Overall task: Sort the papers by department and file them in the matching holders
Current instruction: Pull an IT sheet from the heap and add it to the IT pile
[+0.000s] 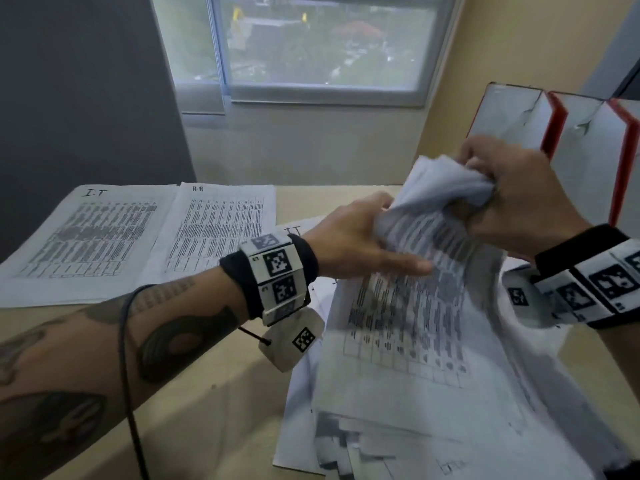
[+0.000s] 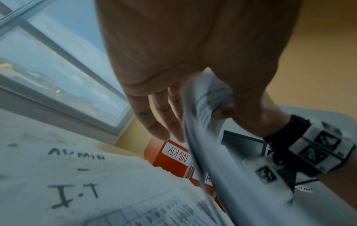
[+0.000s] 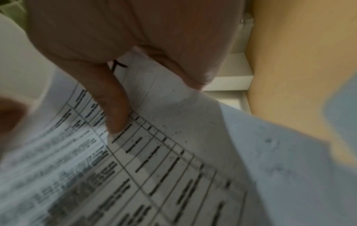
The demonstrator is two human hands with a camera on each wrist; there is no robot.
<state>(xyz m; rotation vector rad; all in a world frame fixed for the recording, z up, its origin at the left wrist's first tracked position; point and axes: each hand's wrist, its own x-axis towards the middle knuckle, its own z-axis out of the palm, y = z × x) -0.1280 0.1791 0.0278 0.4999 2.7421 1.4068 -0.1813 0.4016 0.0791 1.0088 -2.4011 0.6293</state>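
Papers, white printed sheets with black tables (image 1: pixel 408 306), hang lifted above the beige wooden desk (image 1: pixel 214 393); the right hand (image 1: pixel 519 195) clutches their crumpled top edge in curled fingers. The left hand (image 1: pixel 360 240) pinches the same edge with its other fingers straight. Red-and-white cardboard file holders (image 1: pixel 554 133) stand behind the papers, and two flat sheets, marked I.T (image 1: pixel 86 237) and HR (image 1: pixel 218 230), lie left of them.

White papers (image 1: pixel 408 327) with black printed tables, orange-red holders (image 1: pixel 554 128), tan table (image 1: pixel 214 403), black-and-white checkered wristbands (image 1: pixel 273 275)
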